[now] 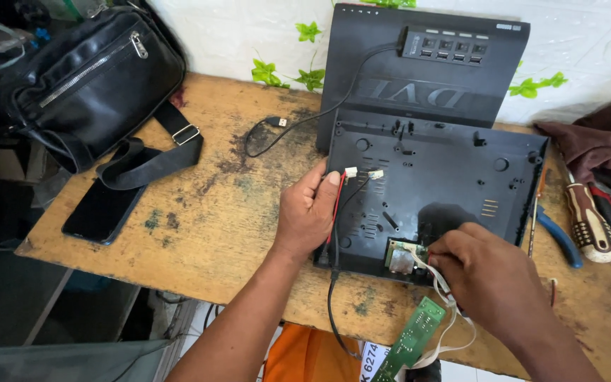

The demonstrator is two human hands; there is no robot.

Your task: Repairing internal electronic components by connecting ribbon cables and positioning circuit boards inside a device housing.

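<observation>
We have the flat black plastic chassis tray (440, 177) opened on the desk (206, 212), our left hand (309, 212) pinching red-and-black wires (339, 194), right hand (493, 272) fingers closed on the small green circuit board (401, 255), not yet seated.

Bag (86, 78) and phone (104, 209) left of casing (447, 184) — tools (592, 223) right.

We have a single view, worn on the head, looking steeply down and forward over the wooden counter (206, 212) toward the white wall (235, 28) behind it. It sits close, with both forearms entering from the bottom edge and the counter filling most of the frame.
</observation>
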